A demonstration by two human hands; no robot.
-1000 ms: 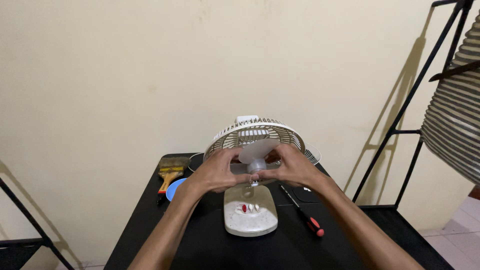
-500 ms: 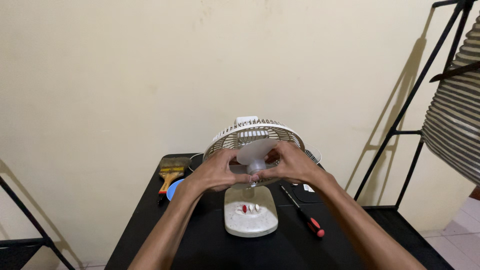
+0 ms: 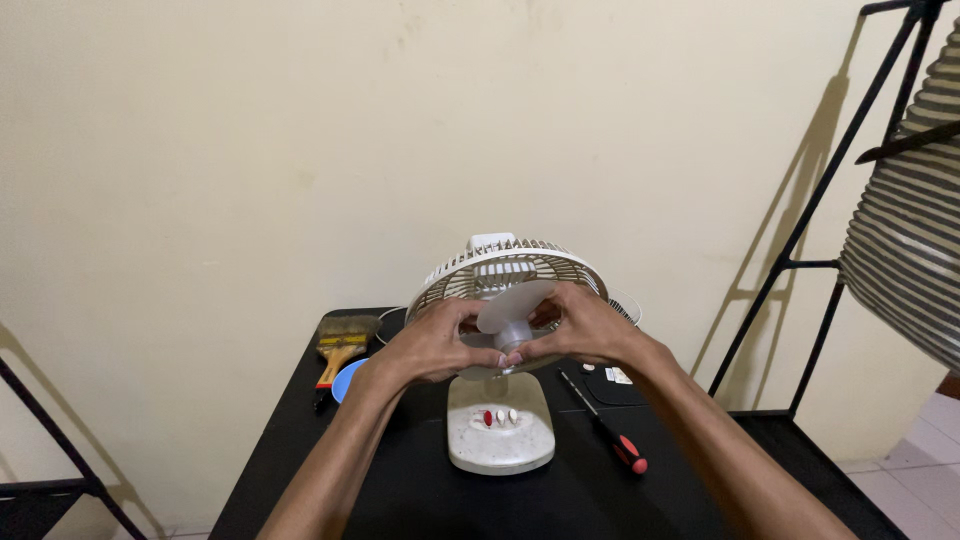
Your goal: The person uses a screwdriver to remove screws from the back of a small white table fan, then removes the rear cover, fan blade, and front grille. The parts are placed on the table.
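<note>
A small white desk fan stands on the black table (image 3: pixel 400 500), its rear grille (image 3: pixel 505 270) upright and its front open. The oval base (image 3: pixel 500 430) carries one red and two white buttons. My left hand (image 3: pixel 430 345) and my right hand (image 3: pixel 585 328) both grip the translucent fan blade (image 3: pixel 510 305) at its hub, fingertips meeting below the hub. The palms hide most of the blade and the motor behind it.
A red-and-black-handled screwdriver (image 3: pixel 610 430) lies right of the base. A wide paintbrush (image 3: pixel 342 340) and a blue round lid (image 3: pixel 348 378) lie at left. A loose wire grille (image 3: pixel 625 305) sits behind the fan. Black metal stands (image 3: pixel 800 250) flank the table; a striped object (image 3: pixel 905 240) hangs right.
Both hands stay on the blade hub; the blade has turned very slightly and my right hand has shifted a little. Nothing else moved.
</note>
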